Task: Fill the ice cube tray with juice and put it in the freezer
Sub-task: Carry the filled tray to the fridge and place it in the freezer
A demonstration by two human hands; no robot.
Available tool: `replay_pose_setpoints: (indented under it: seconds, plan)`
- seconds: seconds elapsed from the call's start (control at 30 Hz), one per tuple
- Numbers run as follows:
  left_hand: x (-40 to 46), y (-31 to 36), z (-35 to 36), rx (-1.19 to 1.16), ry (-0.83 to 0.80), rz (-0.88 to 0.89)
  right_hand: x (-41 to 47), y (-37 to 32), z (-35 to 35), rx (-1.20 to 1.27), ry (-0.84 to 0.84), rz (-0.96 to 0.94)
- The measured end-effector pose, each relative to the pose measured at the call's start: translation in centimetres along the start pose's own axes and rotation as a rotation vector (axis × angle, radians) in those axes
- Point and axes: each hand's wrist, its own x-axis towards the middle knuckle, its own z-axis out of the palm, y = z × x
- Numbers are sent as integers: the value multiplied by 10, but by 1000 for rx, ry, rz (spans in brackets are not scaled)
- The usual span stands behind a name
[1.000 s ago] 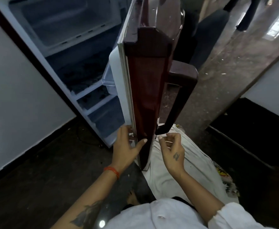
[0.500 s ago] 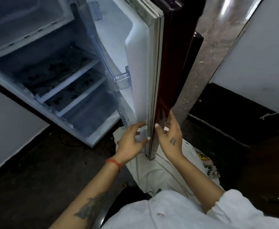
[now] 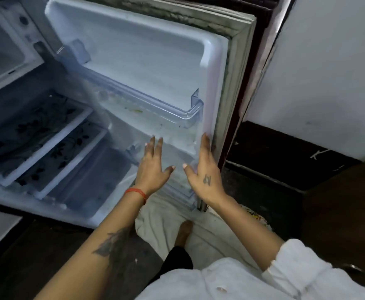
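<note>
Reaching w/ both hands — left hand [image 3: 152,169], right hand [image 3: 205,176] — at fridge door [image 3: 147,61].

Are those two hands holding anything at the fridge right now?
Nothing is gripped. The left hand hovers open; the right hand lies flat-fingered along the white fridge door's inner edge.

The freezer box [image 3: 2,46] ran off the frame's left edge, and my right hand [image 3: 205,176] hid the door's lower corner.

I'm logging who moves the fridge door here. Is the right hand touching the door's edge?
Touching. In the head view, the right hand lies flat with straight fingers along the inner edge of the open fridge door, no gap showing between them.
</note>
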Motion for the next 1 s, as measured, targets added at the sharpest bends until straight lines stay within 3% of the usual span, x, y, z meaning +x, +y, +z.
replay_pose_setpoints:
  seconds: [0.17,0.5,0.77,1.0]
  plan:
    - [68,-4,21,271,-106,89,46,21,-18,41,102,89]
    - [154,8,50,357,-185,215,161,56,-49,41,262,241]
    - [200,18,51,449,-279,215,222,67,-71,-53,200,249]
    - [229,19,47,473,-285,235,177,92,-71,-89,86,423]
